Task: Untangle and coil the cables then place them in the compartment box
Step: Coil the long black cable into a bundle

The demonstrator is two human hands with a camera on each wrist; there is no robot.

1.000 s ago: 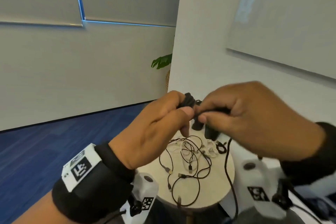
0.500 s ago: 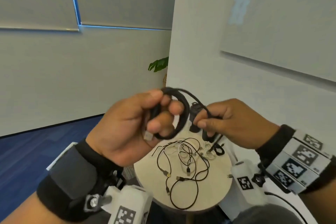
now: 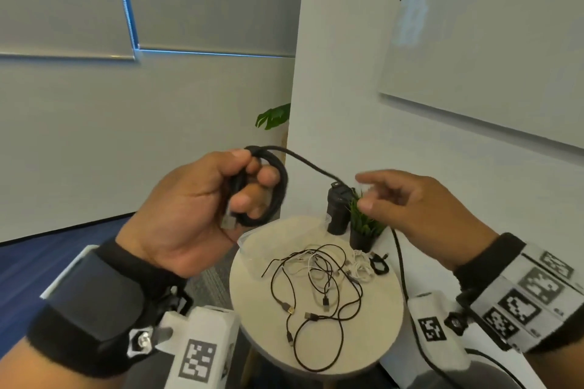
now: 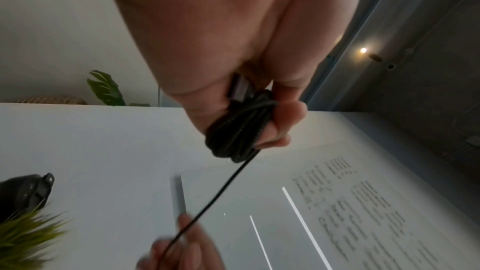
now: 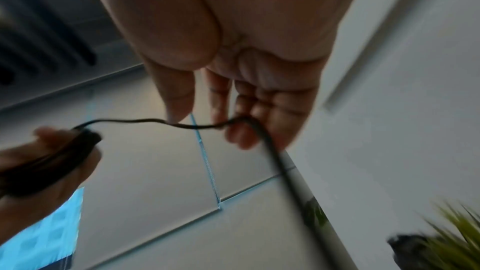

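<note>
My left hand (image 3: 249,189) grips a coil of thick black cable (image 3: 279,196) looped round its fingers, raised above the table's left edge. In the left wrist view the coil (image 4: 239,130) is bunched under the curled fingers. The loose end of this cable (image 5: 145,121) runs right to my right hand (image 3: 363,194), bends in its curled lower fingers and hangs down past the table. The right thumb and index finger stick out. A tangle of thin black and white cables (image 3: 316,287) lies on the round table (image 3: 376,335).
A clear plastic container (image 3: 249,246) shows at the table's left edge, partly behind my left hand. A black cylinder (image 3: 338,211) and a small potted plant (image 3: 363,227) stand at the back. A small coiled black cable (image 3: 379,265) lies beside white cable. White wall to the right.
My hands have drawn apart. The right hand has moved right along the cable, its thumb and index finger now sticking out. The left hand keeps the coil.
</note>
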